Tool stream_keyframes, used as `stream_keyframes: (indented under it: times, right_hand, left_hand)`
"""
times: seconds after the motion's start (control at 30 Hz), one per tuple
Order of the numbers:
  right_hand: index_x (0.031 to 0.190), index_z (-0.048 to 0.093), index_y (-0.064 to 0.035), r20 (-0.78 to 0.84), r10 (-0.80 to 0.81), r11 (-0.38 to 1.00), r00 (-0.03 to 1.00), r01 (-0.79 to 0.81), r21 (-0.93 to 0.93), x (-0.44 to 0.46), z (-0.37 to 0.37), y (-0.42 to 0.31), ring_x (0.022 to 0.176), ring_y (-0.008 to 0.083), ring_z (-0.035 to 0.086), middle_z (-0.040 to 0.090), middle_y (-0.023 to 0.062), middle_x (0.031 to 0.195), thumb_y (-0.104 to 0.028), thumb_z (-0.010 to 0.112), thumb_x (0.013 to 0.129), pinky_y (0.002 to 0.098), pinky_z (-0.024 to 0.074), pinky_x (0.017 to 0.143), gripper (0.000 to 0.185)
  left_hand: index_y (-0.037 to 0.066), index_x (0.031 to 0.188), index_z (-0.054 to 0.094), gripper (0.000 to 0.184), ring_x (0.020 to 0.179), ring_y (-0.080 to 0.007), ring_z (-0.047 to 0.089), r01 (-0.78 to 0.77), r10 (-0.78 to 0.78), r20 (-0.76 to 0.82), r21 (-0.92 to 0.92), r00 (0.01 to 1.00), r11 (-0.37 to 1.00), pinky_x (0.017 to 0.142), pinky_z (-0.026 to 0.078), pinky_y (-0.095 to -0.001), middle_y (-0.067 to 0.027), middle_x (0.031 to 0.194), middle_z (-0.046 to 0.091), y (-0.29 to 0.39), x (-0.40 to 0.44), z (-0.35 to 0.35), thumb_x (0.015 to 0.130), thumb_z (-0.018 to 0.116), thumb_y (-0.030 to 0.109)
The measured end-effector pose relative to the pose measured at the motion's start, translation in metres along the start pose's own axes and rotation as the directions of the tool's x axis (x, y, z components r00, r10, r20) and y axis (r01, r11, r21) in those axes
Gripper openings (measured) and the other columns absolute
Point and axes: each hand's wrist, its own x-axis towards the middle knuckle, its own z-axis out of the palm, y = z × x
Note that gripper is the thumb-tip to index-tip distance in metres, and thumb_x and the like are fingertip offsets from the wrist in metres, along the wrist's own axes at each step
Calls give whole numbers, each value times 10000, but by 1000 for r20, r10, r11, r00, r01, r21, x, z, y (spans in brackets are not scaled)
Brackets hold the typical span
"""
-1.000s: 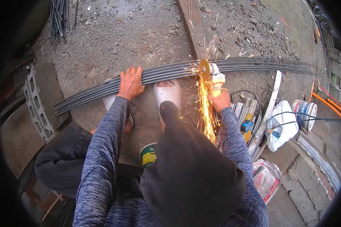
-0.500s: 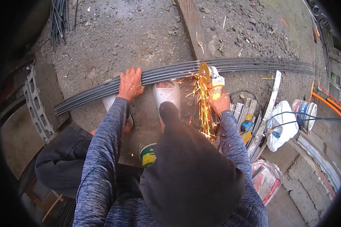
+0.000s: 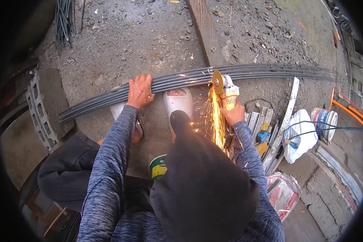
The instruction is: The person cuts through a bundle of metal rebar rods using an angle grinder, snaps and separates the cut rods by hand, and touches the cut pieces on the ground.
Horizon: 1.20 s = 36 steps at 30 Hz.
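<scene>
**Throwing sparks off a rod bundle**

A person works bare-handed over dark metal rods on rough ground. At far left, well apart from the fingers, the rods' ends lie over a hollow concrete block, while a second sheaf of rods lies beyond the left fingers. The left hand clasps the rod bundle from above, its fingers bent over the far edge; how firmly they press cannot be told. Just right of those fingers, on the near side, rests a white shoe. Farther right, a dark beam runs away on the far side of the rods.

Between the two hands' fingers, the disc of an angle grinder meets the bundle's near side. The right hand has its fingers wrapped around the grinder's body. Right of them lie metal lengths, a white bag and a bucket.

The cut appears under way and unfinished: sparks stream toward the person, and the rods on the far side seem to run unbroken past the disc. Its depth is hidden, so how many rods are through, and how many remain, cannot be told.
</scene>
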Motion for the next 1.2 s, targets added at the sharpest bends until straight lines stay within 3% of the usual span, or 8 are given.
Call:
stream_keyframes:
  times: [0.6,0.67,0.7,0.73,0.8,0.97,1.07,1.2]
  right_hand:
    - [1136,629,51,-10,20,998,1000,-20,-65,-1,8,22,897,371,719,728,244,975,-290,809,642,437,570,818,627]
    - [1152,626,50,9,45,999,999,-45,2,-7,2,9,899,376,717,729,246,984,-287,816,648,441,572,823,635]
    - [1187,613,48,-93,-170,985,981,172,15,2,20,43,951,370,710,723,242,1034,-285,823,668,437,568,855,651]
    - [1231,600,34,90,12,998,996,-18,63,-2,10,36,1013,355,697,711,229,1106,-268,814,700,422,558,900,647]
    - [1233,615,-5,16,-79,995,997,78,63,-3,11,34,1006,339,708,721,204,1107,-257,812,696,419,567,891,625]
    - [1142,656,-3,-4,-36,990,999,37,134,-10,2,12,926,343,728,737,206,1018,-244,817,643,436,575,834,576]
    - [1165,647,1,-41,-23,999,999,22,-36,-9,4,18,920,346,724,734,208,1015,-266,819,645,447,574,842,610]
    - [1194,655,-55,-153,-251,967,956,254,-3,2,21,34,893,396,705,719,226,1008,-291,753,737,471,574,831,524]
  left_hand:
    - [94,1108,555,545,1063,-353,590,-8,7,-43,-9,999,1000,863,415,-508,-141,1061,604,0,-1,1,672,843,249]
    - [73,1131,561,555,1058,-342,598,-3,3,-3,29,1000,1000,868,419,-508,-141,1064,617,3,-2,4,672,826,240]
    - [63,1142,564,561,1056,-336,602,4,-4,-2,61,1000,998,871,421,-508,-140,1065,623,2,-1,5,672,818,236]
    - [26,1200,578,587,1072,-341,616,31,-40,45,183,998,983,925,438,-546,-154,1090,641,3,0,12,701,780,261]
    - [25,1219,589,557,1086,-352,621,42,-54,63,180,997,983,982,440,-585,-172,1107,644,5,2,5,718,716,234]
    - [101,1095,593,499,1050,-329,622,1,2,-33,70,999,998,858,425,-529,-131,1035,644,1,-3,8,677,800,278]
    - [107,1081,588,525,1040,-334,629,-11,13,-44,41,999,999,852,424,-525,-129,1027,646,0,-4,8,657,834,294]
    - [71,1181,608,443,1109,-358,641,50,-51,6,105,999,993,955,433,-575,-187,1124,674,-6,-1,28,772,679,224]
